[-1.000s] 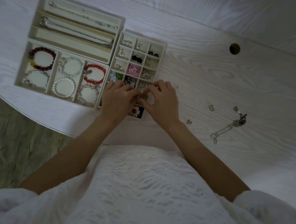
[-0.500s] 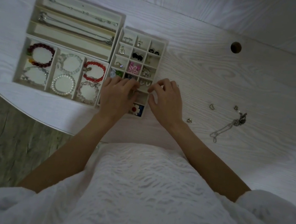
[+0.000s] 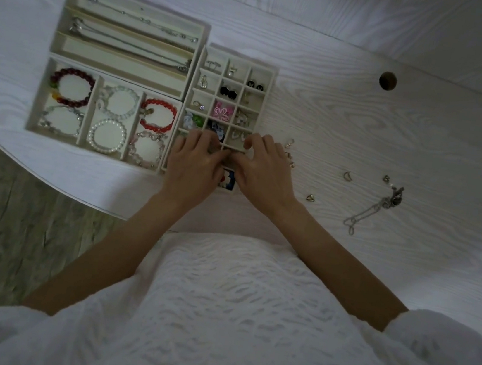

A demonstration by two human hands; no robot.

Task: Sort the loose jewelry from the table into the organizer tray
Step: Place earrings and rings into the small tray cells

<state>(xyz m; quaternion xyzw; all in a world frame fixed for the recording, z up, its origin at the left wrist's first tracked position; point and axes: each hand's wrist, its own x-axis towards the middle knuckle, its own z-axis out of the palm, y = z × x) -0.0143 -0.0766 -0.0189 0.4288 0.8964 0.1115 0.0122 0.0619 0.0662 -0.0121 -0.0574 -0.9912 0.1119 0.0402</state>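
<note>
The small-compartment tray (image 3: 272,76) holds earrings and charms in many cells. Both my hands hover over its nearest rows. My left hand (image 3: 195,162) lies across the tray's lower left cells, thumb pointing right. My right hand (image 3: 264,170) has its fingers bent and its thumb meets the left thumb above one cell; whatever is between them is hidden. Loose pieces lie to the right: small earrings (image 3: 290,152) beside my right hand, a gold piece (image 3: 310,197), a crescent piece (image 3: 347,175), a tiny charm (image 3: 386,179) and a silver chain (image 3: 372,210).
A necklace tray (image 3: 64,21) and a bracelet tray (image 3: 37,97) with several bead bracelets stand left of the compartment tray. A cable hole (image 3: 388,80) sits far right. The table's curved edge (image 3: 50,180) drops to the floor at the lower left.
Half a second ago my hands were apart with fingers spread over the tray. They have come back together, thumbs meeting over a near cell, as one second ago.
</note>
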